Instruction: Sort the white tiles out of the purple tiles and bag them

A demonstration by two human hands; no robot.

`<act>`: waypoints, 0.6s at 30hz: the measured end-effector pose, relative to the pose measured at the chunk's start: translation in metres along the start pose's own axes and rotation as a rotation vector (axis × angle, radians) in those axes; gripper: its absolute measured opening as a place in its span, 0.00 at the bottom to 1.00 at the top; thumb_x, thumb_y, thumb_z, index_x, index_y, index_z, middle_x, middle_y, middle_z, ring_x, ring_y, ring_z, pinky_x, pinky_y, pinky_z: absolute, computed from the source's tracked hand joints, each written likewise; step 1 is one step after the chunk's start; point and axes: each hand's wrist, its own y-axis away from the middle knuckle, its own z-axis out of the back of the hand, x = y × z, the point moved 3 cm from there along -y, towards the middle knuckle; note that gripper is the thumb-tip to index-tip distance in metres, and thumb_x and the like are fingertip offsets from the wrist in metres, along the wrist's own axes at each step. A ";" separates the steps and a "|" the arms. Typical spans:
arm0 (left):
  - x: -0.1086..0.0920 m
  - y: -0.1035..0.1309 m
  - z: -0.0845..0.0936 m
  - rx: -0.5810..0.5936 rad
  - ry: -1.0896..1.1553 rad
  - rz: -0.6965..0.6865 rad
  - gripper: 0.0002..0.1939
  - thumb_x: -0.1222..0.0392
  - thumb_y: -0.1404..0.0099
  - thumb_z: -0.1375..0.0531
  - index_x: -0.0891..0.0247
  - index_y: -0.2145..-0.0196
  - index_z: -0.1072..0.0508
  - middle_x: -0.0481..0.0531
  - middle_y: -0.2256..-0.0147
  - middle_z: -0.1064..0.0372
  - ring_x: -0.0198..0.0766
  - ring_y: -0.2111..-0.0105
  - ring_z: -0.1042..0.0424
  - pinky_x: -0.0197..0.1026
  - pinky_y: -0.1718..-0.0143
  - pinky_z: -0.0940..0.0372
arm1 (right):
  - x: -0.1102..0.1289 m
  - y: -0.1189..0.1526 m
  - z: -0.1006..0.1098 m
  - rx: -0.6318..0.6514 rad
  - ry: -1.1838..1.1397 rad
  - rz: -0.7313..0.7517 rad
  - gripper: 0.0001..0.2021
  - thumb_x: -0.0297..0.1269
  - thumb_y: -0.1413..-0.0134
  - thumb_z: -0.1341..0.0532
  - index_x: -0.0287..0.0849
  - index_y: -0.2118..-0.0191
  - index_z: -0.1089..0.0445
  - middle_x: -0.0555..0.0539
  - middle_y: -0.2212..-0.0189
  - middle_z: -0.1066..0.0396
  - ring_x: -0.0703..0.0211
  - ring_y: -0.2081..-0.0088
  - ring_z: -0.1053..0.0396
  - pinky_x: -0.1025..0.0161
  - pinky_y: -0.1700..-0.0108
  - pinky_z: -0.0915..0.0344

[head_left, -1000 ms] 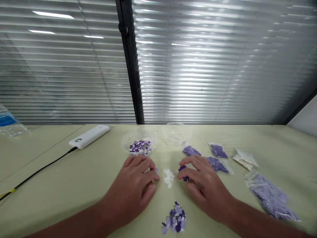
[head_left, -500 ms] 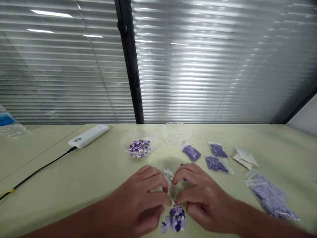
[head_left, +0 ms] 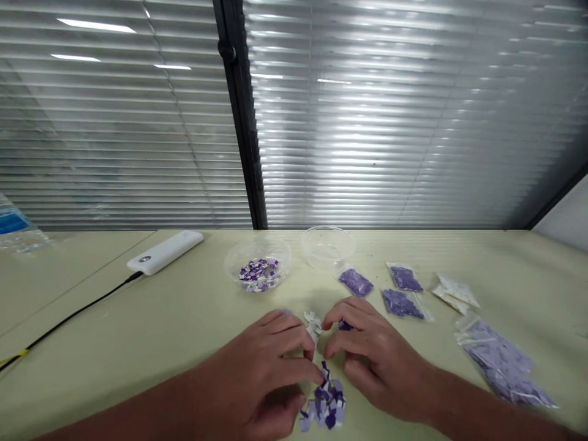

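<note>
A mixed pile of small square pieces [head_left: 327,404], lavender and dark purple, lies on the table between my hands. My left hand [head_left: 271,367] is curled with its fingers apart, its index fingertip at the pile's upper edge beside a dark purple piece [head_left: 324,369]. I see nothing held in it. My right hand [head_left: 376,355] arches to the right of the pile, fingers bent and apart, with nothing visible between them. Beyond the fingertips sits a small heap of white pieces [head_left: 313,324]. Dark purple pieces [head_left: 344,324] show partly behind my right fingers.
A clear bowl [head_left: 234,269] holds purple and white pieces; a clear round container [head_left: 328,248] stands beside it. Several small bags of purple pieces [head_left: 356,282], a white bag [head_left: 454,291] and a larger lavender bag [head_left: 503,361] lie right. A white power bank [head_left: 165,252] with cable is left.
My right hand has shifted slightly up and away from the pile, uncovering more dark purple pieces. My left index finger has moved a little right, over the pile's upper edge.
</note>
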 end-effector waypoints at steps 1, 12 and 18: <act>0.000 0.000 0.000 -0.009 -0.002 -0.004 0.14 0.70 0.36 0.41 0.58 0.54 0.27 0.53 0.60 0.32 0.44 0.60 0.33 0.48 0.54 0.39 | 0.000 0.000 0.000 0.007 -0.003 0.002 0.16 0.17 0.46 0.44 0.44 0.62 0.26 0.46 0.58 0.29 0.53 0.50 0.31 0.53 0.49 0.37; 0.002 0.001 -0.004 -0.047 -0.001 -0.016 0.15 0.72 0.37 0.42 0.59 0.55 0.27 0.54 0.60 0.32 0.45 0.59 0.33 0.48 0.55 0.40 | -0.002 0.001 -0.002 -0.038 0.001 0.033 0.14 0.18 0.43 0.44 0.44 0.64 0.26 0.46 0.57 0.29 0.52 0.53 0.31 0.52 0.51 0.39; 0.003 0.001 -0.003 -0.036 0.031 -0.001 0.17 0.73 0.39 0.42 0.60 0.54 0.28 0.54 0.58 0.31 0.45 0.58 0.34 0.49 0.54 0.40 | 0.000 -0.001 0.000 -0.016 -0.049 0.063 0.16 0.16 0.46 0.44 0.44 0.63 0.25 0.46 0.55 0.29 0.53 0.52 0.31 0.52 0.50 0.38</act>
